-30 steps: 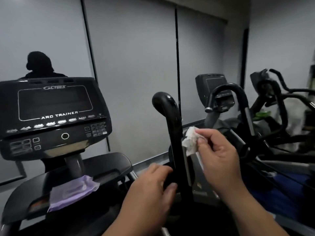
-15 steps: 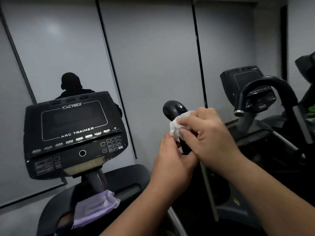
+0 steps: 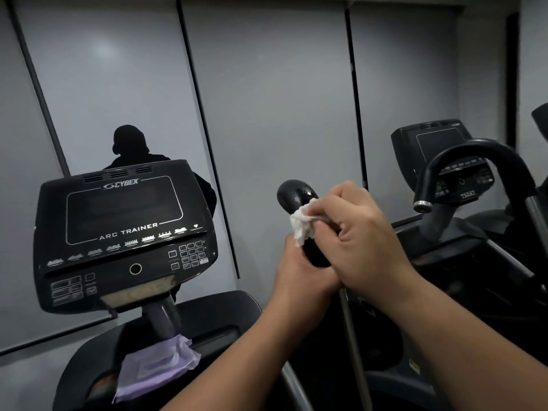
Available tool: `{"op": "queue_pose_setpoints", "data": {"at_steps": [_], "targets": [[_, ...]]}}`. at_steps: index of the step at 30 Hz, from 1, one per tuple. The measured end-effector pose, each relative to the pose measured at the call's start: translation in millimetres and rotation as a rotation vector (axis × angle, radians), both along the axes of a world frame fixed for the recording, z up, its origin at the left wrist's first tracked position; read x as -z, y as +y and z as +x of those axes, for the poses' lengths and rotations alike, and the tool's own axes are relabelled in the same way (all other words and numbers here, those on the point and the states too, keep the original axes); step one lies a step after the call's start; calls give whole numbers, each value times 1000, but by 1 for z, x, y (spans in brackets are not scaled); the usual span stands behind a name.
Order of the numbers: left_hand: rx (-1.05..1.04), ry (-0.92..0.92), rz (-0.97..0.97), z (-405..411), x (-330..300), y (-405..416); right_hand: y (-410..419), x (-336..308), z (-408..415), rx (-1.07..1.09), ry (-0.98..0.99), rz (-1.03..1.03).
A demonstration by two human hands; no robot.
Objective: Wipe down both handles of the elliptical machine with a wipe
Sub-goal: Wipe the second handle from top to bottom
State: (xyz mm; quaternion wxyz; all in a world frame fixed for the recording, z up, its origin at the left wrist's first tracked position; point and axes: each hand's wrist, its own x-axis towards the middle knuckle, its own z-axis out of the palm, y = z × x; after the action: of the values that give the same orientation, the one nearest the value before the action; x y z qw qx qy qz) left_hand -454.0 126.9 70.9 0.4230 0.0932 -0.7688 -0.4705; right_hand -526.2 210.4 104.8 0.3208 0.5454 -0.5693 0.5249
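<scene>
White wipe (image 3: 302,229) pinched in my right hand (image 3: 358,235) against the handle (image 3: 299,200); left hand (image 3: 299,271) clasps below. Loose bunching could slip free mid-stroke.

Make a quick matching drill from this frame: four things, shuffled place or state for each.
Things:
1. white wipe
2. purple packet
3. left hand
4. console

States:
A. lies on the machine's shelf under the console
B. grips the handle low down
C. screen dark, marked ARC TRAINER
D. pinched in the right hand against the handle

Pairs: 1-D, 2-A, 3-B, 4-C
</scene>
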Motion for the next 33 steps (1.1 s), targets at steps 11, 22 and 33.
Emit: {"op": "queue_pose_setpoints", "data": {"at_steps": [11,22,33], "targets": [[43,8,9,2,9,-2,-20,-31,-6,77,-27,48],[31,-24,26,4,10,-3,-33,-42,-4,128,-49,49],[31,-28,63,6,8,1,-26,-38,-7,71,142,108]]}}
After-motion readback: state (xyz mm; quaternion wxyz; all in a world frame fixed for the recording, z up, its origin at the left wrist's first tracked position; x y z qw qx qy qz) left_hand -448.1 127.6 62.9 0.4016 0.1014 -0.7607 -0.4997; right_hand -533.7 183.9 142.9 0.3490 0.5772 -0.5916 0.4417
